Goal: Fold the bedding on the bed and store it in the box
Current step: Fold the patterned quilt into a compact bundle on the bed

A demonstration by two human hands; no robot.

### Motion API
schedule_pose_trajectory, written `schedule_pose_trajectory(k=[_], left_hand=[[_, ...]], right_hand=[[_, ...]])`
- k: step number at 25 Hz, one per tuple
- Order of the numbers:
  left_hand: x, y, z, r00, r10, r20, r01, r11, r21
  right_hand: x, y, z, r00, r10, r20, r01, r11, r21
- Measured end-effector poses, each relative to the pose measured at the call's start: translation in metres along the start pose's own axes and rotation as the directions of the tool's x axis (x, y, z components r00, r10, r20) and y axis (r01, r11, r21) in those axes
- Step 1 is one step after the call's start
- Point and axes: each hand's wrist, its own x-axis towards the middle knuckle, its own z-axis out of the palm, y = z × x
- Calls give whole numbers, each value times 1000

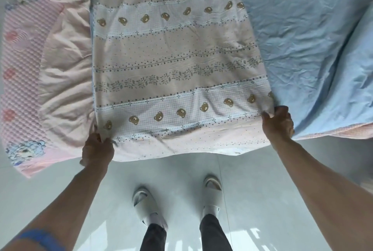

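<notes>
A long folded quilt (173,65) with bear and leaf stripes on pink and white lies lengthwise across the bed, its near end hanging over the edge. My left hand (96,150) grips the near left corner of this quilt. My right hand (279,122) grips the near right corner. Both arms are stretched forward. No box is in view.
A plain pale pink quilt (66,73) lies bunched to the left on a pink textured mattress pad (18,81). A crumpled light blue duvet (306,49) covers the bed's right side. My feet in grey slippers (144,200) stand on the pale tiled floor (181,172).
</notes>
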Motion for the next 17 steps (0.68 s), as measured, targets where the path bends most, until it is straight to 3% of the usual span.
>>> schedule_pose_trajectory(k=[1,3,5,7,9,11,13,15,17], left_hand=[[-9,6,0,999,5,-47,-2,998,68],[-31,19,4,964,228,-135,-199,960,197],[-52,38,16,835,544,-88,-505,819,272],[-69,59,37,712,702,-4,-669,679,301],[-82,78,50,692,718,76,-701,642,309],[-91,86,53,752,638,168,-650,674,352],[-90,89,50,781,594,194,-614,672,415],[-79,114,44,715,684,147,-673,615,411],[-63,142,46,588,790,171,-781,501,372]], right_hand=[[1,3,1,1000,-17,2,17,1000,-11],[2,7,2,998,-58,-3,58,998,2],[0,11,1,994,-99,-38,102,990,95],[0,23,-5,991,-129,-45,135,974,181],[-2,37,-13,994,-110,13,105,972,212],[-4,39,-21,996,-42,81,28,985,168],[-9,20,-27,1000,3,7,-4,1000,30],[-11,-21,-24,962,-212,-173,208,977,-39],[-18,-77,-16,790,-578,-206,566,816,-119]])
